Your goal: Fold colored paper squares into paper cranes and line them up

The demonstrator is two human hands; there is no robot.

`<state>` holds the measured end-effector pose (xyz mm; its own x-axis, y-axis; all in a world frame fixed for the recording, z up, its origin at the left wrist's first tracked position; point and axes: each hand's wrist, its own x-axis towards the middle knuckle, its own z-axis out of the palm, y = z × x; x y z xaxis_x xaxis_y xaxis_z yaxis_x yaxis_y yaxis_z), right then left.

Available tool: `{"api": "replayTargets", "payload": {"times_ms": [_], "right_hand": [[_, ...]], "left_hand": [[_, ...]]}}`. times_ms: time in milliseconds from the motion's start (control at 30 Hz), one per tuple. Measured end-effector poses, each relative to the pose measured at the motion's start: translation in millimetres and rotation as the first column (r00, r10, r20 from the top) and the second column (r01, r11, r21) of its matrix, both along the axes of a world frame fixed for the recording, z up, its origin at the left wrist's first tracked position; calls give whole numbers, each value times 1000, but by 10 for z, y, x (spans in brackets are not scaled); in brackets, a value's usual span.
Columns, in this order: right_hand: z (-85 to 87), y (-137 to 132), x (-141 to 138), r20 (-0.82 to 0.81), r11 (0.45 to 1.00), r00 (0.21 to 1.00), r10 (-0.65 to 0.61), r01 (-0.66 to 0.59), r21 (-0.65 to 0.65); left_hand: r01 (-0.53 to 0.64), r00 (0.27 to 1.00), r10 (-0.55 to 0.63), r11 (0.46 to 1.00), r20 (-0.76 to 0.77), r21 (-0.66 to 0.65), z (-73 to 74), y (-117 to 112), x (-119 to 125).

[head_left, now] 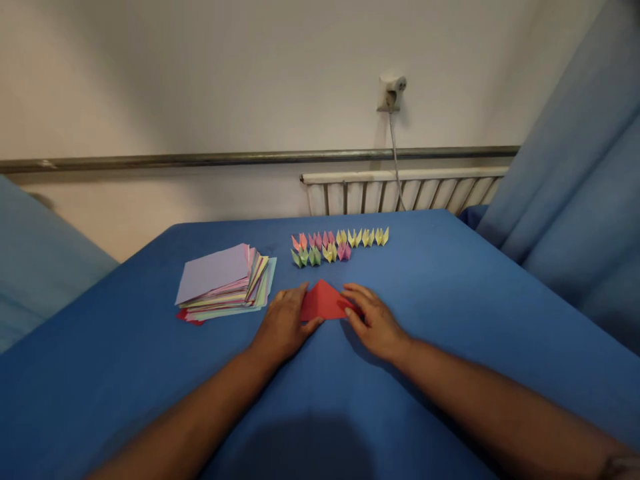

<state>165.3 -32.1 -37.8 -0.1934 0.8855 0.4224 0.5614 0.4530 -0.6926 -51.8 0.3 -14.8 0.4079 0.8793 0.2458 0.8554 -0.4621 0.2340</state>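
Note:
A red sheet of paper [327, 301], folded into a triangle with its point away from me, lies on the blue surface in the middle of the head view. My left hand [286, 321] grips its left side, the fingers over the left corner and the thumb along the near edge. At the right corner, my right hand [376, 325] holds the paper between thumb and fingers. Just beyond the triangle stand two rows of small folded paper cranes [329, 252] in orange, pink, yellow and green. Both hands cover the outer corners of the red paper.
Left of my hands is a stack of coloured paper sheets [215, 273], lavender on top. The blue-covered table [440, 293] reaches a wall with a metal rail [225, 159] and a plugged socket [390, 93]. Blue curtains [575, 167] hang at both sides.

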Motion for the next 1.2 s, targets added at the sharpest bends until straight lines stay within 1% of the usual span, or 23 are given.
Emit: {"api": "replayTargets", "payload": {"times_ms": [67,167,200,267,333,400,433,500,533,567,600,667,700,733,767,800,833,900,967,1100,1200], "right_hand": [[-88,98,19,-144,996,986,-87,84,-24],[-223,235,42,-330,984,930,-161,123,-131],[-261,270,48,-381,978,907,-181,126,-164],[-312,317,54,-456,970,866,-205,117,-213],[-328,336,55,-506,966,836,-213,101,-239],[-311,336,55,-545,961,807,-225,92,-260],[-293,333,57,-564,958,791,-236,90,-274],[-250,330,66,-604,946,751,-269,88,-312],[-226,330,74,-625,940,727,-285,84,-331],[-202,330,82,-648,934,701,-298,75,-349],[-179,329,89,-672,929,673,-309,62,-366],[-131,317,96,-721,920,615,-320,20,-391],[-108,303,94,-745,918,589,-313,-13,-396],[-84,284,87,-770,917,566,-296,-56,-394],[-62,260,76,-791,916,549,-269,-108,-387],[-40,234,61,-810,913,539,-232,-167,-372],[-21,207,44,-822,906,537,-190,-226,-357],[7,161,10,-832,889,541,-119,-315,-332],[21,137,-15,-836,877,541,-91,-355,-325],[17,149,-23,-845,869,511,-154,-337,-362],[12,180,2,-848,880,487,-209,-285,-380]], "left_hand": [[6,999,-7,1000,52,5,21,-24,21],[31,988,-22,998,155,-60,37,-48,19],[41,988,-25,994,156,-102,41,-43,5],[57,993,-40,987,108,-153,53,-11,-36],[72,996,-59,979,71,-191,67,38,-81],[80,993,-61,975,97,-207,77,77,-114],[74,990,-47,976,136,-204,79,87,-122],[64,964,-6,976,266,-210,82,84,-122],[57,934,30,971,356,-231,84,74,-112],[51,887,79,963,455,-266,90,58,-96],[55,819,136,948,557,-313,99,41,-74],[109,626,263,903,734,-416,132,0,-18],[167,517,320,872,794,-460,155,-21,14],[236,416,374,836,829,-496,178,-43,45],[305,341,420,797,841,-522,200,-65,74],[356,287,460,763,840,-539,218,-86,101],[392,251,490,737,835,-551,231,-106,123],[422,211,523,713,826,-560,234,-141,154],[421,197,535,711,822,-564,213,-168,171],[414,199,549,703,811,-578,157,-184,167],[372,215,543,723,812,-582,120,-166,137]]}}
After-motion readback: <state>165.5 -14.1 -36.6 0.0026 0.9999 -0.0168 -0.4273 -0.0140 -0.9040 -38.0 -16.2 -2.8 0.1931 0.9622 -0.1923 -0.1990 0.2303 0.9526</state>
